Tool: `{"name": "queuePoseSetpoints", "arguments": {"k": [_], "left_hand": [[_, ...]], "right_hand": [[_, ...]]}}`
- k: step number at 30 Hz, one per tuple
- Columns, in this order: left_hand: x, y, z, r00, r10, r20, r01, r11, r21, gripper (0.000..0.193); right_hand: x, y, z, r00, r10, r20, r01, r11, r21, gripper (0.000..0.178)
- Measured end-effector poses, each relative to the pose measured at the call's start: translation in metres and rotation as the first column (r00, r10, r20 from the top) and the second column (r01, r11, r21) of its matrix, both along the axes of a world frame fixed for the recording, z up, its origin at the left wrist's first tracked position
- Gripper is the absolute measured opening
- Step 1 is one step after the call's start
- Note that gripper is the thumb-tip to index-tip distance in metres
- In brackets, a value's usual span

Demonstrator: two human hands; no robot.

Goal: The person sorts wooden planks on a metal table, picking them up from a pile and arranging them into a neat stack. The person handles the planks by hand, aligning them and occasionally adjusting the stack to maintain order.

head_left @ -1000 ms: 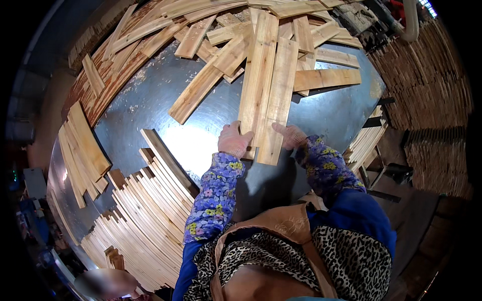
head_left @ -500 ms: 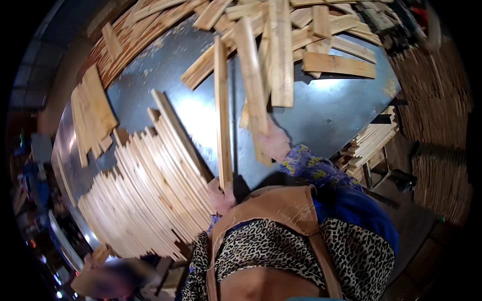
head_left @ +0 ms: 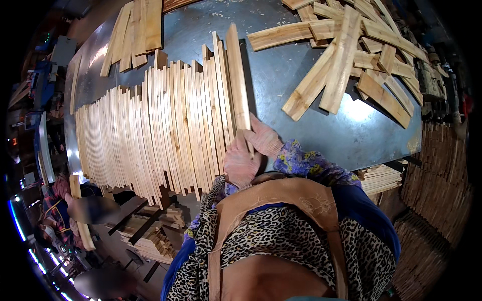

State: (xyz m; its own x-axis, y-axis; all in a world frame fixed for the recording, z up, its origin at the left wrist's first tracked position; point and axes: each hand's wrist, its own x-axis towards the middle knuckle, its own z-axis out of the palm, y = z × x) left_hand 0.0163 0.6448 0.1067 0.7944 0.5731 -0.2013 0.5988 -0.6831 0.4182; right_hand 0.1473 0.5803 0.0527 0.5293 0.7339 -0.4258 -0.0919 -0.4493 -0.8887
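My left hand (head_left: 241, 159) and my right hand (head_left: 264, 138) meet at the near end of a narrow wooden board (head_left: 237, 70). Both are closed around that end, with the fingers partly overlapping. The board points away from me and lies alongside the right end of a long row of wooden boards (head_left: 173, 120). Those boards stand on edge, packed side by side, with uneven ends. Whether the held board touches the row along its whole length I cannot tell.
A loose heap of boards (head_left: 341, 60) lies at the right of the metal table (head_left: 273, 80). Several flat boards (head_left: 135, 30) rest at the far left. Stacked wood (head_left: 381, 178) stands below the right edge, more (head_left: 148, 241) below the left. Another person (head_left: 60, 210) is at the left.
My view has turned left. My right hand has left the board on the right and joined my left hand on the narrow board, which now lies closer to the row.
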Motion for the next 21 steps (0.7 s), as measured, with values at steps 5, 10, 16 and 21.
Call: {"name": "queuePoseSetpoints", "arguments": {"k": [5,10,16,21], "left_hand": [[0.003,0.071,0.012,0.774,0.629,0.075,-0.197,0.352,-0.915,0.065],[0.051,0.144,0.019,0.708,0.684,0.173,-0.189,0.419,-0.888,0.067],[0.151,0.342,0.008,0.612,0.689,0.388,-0.2,0.61,-0.767,0.046],[0.16,0.446,0.053,0.511,0.716,0.476,-0.417,0.691,-0.591,0.076]], "right_hand": [[0.097,-0.042,-0.001,0.843,-0.144,0.519,0.183,0.983,-0.024,0.067],[0.213,-0.104,-0.001,0.511,-0.008,0.859,0.623,0.693,-0.364,0.088],[0.251,-0.141,-0.022,0.537,0.036,0.843,0.565,0.726,-0.392,0.098],[0.251,-0.147,0.072,0.756,0.326,0.568,0.169,0.741,-0.65,0.103]]}}
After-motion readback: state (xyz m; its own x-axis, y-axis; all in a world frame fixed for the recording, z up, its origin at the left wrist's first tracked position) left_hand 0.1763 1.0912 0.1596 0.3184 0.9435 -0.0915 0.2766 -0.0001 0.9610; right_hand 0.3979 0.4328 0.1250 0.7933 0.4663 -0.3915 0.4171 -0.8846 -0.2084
